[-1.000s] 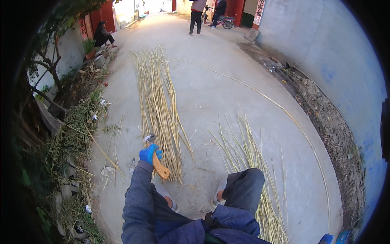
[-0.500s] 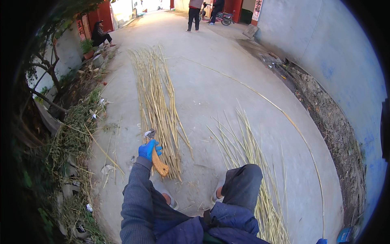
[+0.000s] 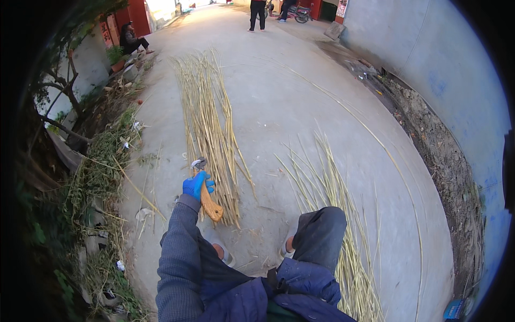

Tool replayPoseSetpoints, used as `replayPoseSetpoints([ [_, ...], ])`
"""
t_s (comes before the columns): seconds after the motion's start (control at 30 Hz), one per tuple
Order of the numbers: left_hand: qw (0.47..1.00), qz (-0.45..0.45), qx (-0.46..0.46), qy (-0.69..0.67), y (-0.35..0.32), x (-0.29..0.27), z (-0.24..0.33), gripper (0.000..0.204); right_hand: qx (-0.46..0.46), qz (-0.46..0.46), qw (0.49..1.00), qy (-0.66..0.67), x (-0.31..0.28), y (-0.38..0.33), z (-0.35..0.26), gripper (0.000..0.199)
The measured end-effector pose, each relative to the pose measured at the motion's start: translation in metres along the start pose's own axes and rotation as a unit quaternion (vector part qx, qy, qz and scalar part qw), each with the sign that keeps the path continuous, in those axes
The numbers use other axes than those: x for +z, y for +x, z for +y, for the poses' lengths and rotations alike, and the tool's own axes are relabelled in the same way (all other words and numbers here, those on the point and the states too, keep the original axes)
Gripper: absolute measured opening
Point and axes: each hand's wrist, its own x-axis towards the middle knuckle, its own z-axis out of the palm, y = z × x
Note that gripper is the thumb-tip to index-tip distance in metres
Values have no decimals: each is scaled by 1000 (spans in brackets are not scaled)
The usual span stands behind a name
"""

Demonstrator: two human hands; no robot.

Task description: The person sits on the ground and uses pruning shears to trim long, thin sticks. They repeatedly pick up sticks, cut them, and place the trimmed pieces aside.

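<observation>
My left hand (image 3: 197,185), in a blue glove, is closed round a tool with a thick orange-brown wooden handle (image 3: 210,205) and a small grey metal head (image 3: 199,163). I cannot make out its exact kind. The tool is above the near left edge of a bundle of dry yellowish canes (image 3: 206,115) lying on the concrete. One long thin cane (image 3: 387,153) arcs across the right side, partly blurred, and runs out at the lower edge. My right hand is out of view. Beside my right knee lies a second heap of thinner, greener stalks (image 3: 351,252).
Weeds and litter (image 3: 102,180) line the left side. A pale wall (image 3: 429,59) with a dirt strip (image 3: 429,145) bounds the right. Farther off, a person sits (image 3: 134,42) at the left, another stands (image 3: 257,15), and a motorbike (image 3: 302,14) is parked. A blue object (image 3: 453,309) lies lower right.
My right hand has dropped out at the lower right edge. The long cane's near end has shifted slightly left, and the cane is blurred. My left hand keeps its hold.
</observation>
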Motion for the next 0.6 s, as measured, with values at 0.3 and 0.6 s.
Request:
replayPoseSetpoints([
  [0.3,1000,-11,-16,3,1,8,-10,34,-288,-63,942,160,-76,3,-149,20],
  [0.6,996,-72,-23,55,-60,13,20,38,-533,-457,639,314,-353,-187,-357,30],
])
